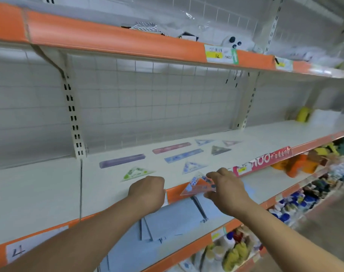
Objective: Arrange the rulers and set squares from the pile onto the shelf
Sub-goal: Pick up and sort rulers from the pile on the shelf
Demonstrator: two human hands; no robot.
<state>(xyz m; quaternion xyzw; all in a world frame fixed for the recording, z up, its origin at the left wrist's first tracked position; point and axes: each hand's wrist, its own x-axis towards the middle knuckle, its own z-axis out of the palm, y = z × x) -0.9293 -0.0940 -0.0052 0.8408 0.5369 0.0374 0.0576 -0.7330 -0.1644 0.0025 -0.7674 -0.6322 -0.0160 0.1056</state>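
The held set square (198,186), clear plastic with printed figures, is in the air over the front edge of the shelf (49,185) and is not yet laid down. The right hand (226,190) pinches it at its right corner, fingers and thumb closed on the plastic. The left hand (147,190) is curled at the shelf edge, just left of the piece. Whether it holds anything cannot be told.

Recommended procedure:
- Carry the piece forward past the edge.
- Lower it flat, long side toward the front, onto bare shelf in the front row.
- Keep it apart from the green set square (136,173) and the pale blue set square (193,166).
- Release only once it lies flat — a tilted drop is likely to skid on the smooth surface.

Count on the shelf:
- Rulers, three: purple ruler (122,160), pink ruler (171,147), blue ruler (183,155).
- Set squares, five: green, pale blue, dark set square (219,150), and two at the rear, rear left set square (203,141) and rear right set square (231,142). With the held piece, six.

One pink box (261,160) lies along the shelf front, to the right.
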